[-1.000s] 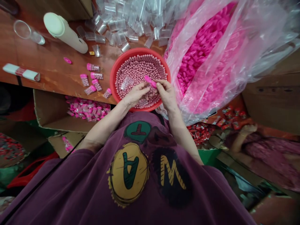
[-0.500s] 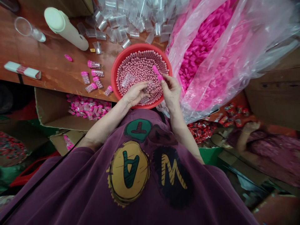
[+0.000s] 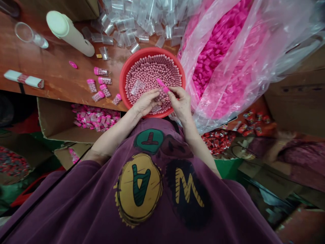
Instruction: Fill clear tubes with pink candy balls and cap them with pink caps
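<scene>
Over the front of a red bowl [image 3: 123,83] full of small pink balls [image 3: 149,69], my two hands meet. My left hand [image 3: 147,102] is closed around a small clear container [image 3: 161,96] with pink balls in it, partly hidden by the fingers. My right hand [image 3: 181,101] pinches a bright pink flip cap [image 3: 163,84], its lid standing open, at the mouth of that container. Another clear container [image 3: 137,87] lies on the balls in the bowl, and one more [image 3: 155,109] lies near the bowl's front rim.
Several filled, pink-capped containers [image 3: 104,80] lie left of the bowl. Clear empty containers [image 3: 137,20] are heaped behind it. A plastic bag of pink caps [image 3: 215,51] stands right. A cardboard box [image 3: 53,118] of filled containers sits below the table edge. Another person's arm [image 3: 275,149] shows at right.
My right hand has moved left and slightly down, bringing the pink cap from beside the container to its mouth. My left hand has stayed almost still.
</scene>
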Demonstrator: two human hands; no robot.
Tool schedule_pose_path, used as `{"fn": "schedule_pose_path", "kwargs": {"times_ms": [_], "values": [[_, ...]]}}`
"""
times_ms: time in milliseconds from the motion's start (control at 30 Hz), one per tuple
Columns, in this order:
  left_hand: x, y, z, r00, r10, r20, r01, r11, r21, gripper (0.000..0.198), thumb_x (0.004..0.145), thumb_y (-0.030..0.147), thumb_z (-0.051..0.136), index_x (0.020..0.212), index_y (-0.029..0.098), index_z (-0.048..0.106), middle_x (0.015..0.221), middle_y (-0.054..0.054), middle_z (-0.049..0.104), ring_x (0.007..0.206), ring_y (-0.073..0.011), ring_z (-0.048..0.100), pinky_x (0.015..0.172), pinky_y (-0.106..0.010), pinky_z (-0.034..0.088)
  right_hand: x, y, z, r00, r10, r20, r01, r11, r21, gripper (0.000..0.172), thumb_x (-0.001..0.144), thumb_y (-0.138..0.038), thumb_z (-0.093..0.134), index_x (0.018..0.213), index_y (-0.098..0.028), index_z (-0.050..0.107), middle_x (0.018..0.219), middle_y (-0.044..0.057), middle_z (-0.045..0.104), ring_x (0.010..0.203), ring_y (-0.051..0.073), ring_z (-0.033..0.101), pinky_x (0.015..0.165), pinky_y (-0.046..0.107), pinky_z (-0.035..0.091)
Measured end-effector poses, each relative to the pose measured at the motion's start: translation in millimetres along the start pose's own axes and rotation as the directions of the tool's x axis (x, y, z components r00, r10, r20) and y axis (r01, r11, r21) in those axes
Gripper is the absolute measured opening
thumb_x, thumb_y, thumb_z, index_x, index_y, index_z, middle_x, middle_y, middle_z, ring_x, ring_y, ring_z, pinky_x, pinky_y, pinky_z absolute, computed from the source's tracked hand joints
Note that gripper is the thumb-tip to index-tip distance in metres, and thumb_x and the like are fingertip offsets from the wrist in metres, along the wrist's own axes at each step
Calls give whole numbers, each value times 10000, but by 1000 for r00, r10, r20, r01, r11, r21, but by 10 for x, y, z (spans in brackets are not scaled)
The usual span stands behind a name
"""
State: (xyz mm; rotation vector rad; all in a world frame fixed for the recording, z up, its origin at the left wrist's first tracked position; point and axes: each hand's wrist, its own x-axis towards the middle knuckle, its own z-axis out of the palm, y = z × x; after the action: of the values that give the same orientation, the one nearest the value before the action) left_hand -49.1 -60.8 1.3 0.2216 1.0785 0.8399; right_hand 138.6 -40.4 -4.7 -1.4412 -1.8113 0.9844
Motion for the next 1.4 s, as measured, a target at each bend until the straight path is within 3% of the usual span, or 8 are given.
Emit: {"fn": "schedule_pose_path", "kwargs": {"times_ms": [167, 333, 500, 667, 867, 1033, 1200, 1400], "values": [[27, 5, 10, 1000, 4, 7, -3, 996, -89, 204, 1052, 176, 588, 1114, 146, 780, 1077, -93, 836, 952, -184, 790, 875, -308, 637, 19, 56, 8, 997, -78, -14, 75, 990, -116, 404, 1135, -559, 542, 1206, -257, 801, 1202, 95, 808, 1174, 272, 749, 1104, 516, 611], [50, -14, 11, 1000, -20, -11, 19, 991, -133, 268, 1100, 261, 561, 1136, 143, 799, 1064, -104, 843, 1040, -218, 803, 902, -315, 643, 37, 109, 101, 998, 28, -54, -24, 997, 74, 517, 1077, -693, 603, 1236, -245, 806, 1166, 80, 829, 1067, 250, 774, 1011, 482, 649], [47, -74, 21, 998, 64, 6, -63, 991, -115, 127, 1005, 170, 768, 1125, 164, 811, 1009, -42, 831, 860, -123, 761, 915, -266, 632, -1, 60, 183, 996, 82, -40, -76, 990, 120, 496, 1068, -681, 626, 1189, -245, 829, 1160, 72, 845, 1077, 242, 786, 1014, 467, 650], [20, -91, 104, 996, 84, -19, -85, 987, -139, 33, 1001, 166, 803, 1033, 160, 799, 887, -3, 775, 725, -72, 689, 774, -187, 594, -60, -30, 167, 998, -18, -55, 18, 1000, -2, 426, 1125, -556, 554, 1187, -237, 830, 1113, 85, 841, 1046, 244, 779, 991, 456, 656], [-15, -55, 130, 992, 113, -48, -117, 990, -79, 21, 994, 154, 782, 979, 169, 780, 804, 20, 716, 653, -60, 615, 651, -169, 510, -76, -199, 46, 985, -141, 97, 151, 982, -113, 484, 1163, -507, 430, 1237, -214, 809, 1163, 146, 805, 1109, 285, 748, 1022, 503, 640], [-93, 8, 44, 995, 71, 75, -69, 997, -27, 157, 864, 208, 914, 967, 160, 805, 806, 13, 732, 631, -76, 631, 618, -203, 498, 24, -212, -40, 990, 24, 140, -33, 997, 64, 610, 1108, -740, 477, 1032, -235, 809, 979, 74, 776, 957, 230, 722, 958, 435, 637], [-140, 88, 15, 976, -80, 205, 75, 997, 32, 80, 845, 144, 860, 814, 130, 787, 689, -5, 693, 558, -92, 612, 562, -217, 484, 209, -145, 115, 946, 228, 228, -301, 878, 372, 714, 986, -895, 564, 1194, -254, 800, 1019, 44, 784, 959, 205, 730, 895, 380, 662], [-68, 131, 61, 996, -84, -30, 74, 970, -233, 179, 956, 116, 717, 782, 159, 716, 674, 19, 666, 570, -83, 594, 603, -210, 522, 128, -96, 120, 978, -45, 202, 25, 994, 104, 747, 976, -859, 630, 1401, -255, 739, 1454, 125, 744, 1409, 331, 664, 1285, 605, 503]]}}
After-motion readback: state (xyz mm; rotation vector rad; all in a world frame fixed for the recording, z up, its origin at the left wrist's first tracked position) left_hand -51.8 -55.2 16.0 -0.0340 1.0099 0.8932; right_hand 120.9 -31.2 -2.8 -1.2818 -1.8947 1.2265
